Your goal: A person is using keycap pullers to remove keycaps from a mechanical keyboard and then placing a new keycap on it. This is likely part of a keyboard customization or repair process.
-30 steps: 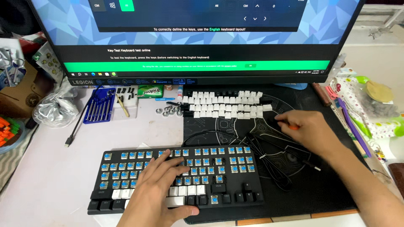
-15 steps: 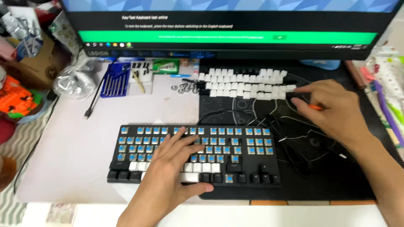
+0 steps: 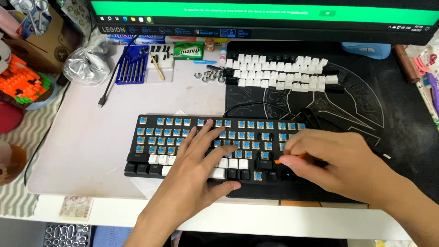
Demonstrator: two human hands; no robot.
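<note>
Two hands at work on a black keyboard (image 3: 183, 132) with most keycaps off

The left hand (image 3: 201, 164) lies flat with fingers spread wide over the blue switches and the few white caps of the lower rows. The right hand (image 3: 338, 160) pinches a small orange tool (image 3: 288, 158) over the board's right end. The keyboard straddles the pale desk and a black mat (image 3: 393, 110), where loose white keycaps (image 3: 279, 73) sit in rows below the monitor (image 3: 265, 18)
</note>
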